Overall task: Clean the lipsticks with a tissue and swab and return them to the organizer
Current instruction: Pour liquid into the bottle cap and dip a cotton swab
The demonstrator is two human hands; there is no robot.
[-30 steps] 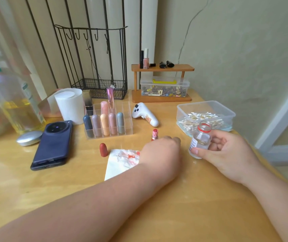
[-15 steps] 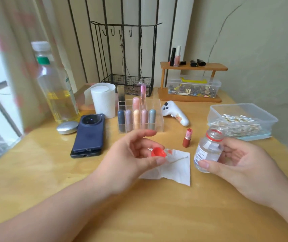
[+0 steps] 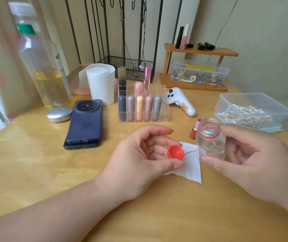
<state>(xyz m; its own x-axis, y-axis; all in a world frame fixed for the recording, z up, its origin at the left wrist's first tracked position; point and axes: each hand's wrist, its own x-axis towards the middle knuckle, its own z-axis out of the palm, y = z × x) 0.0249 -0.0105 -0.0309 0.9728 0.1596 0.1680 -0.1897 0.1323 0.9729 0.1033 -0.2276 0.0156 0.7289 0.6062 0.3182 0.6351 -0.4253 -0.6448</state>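
Okay, left hand (image 3: 139,159): fingers curled in, thumb and fingertips pinching a little red cap (image 3: 175,152), held just above the table.
Right hand (image 3: 255,163): wrapped round a small clear bottle (image 3: 210,138), thumb along the front; the mouth is uncapped with a red ring on the neck, and it sits right beside the cap.
Tissue (image 3: 192,165): flat on the table (image 3: 35,163) under and between both hands, one corner poking toward me.
Swab (image 3: 190,151): thin stick lying on the tissue, partly hidden by the cap.
Loose lipstick (image 3: 194,131): standing uncapped just behind the bottle, outside the organizer and mostly blocked from view.
Organizer (image 3: 166,110): clear plastic, further back in the middle; the front row has five capped lipsticks (image 3: 139,107) side by side, and a few taller tubes stand behind them.
Swab tub (image 3: 251,110): clear box of cotton swabs off to the right.
Phone (image 3: 85,123): dark blue, face down, left of the organizer.
Tissue roll (image 3: 101,82): white, behind the phone.
Big bottle (image 3: 47,67): yellowish liquid, far left, blurry.
White gadget (image 3: 179,102): lying just right of the organizer; can't tell what it is.
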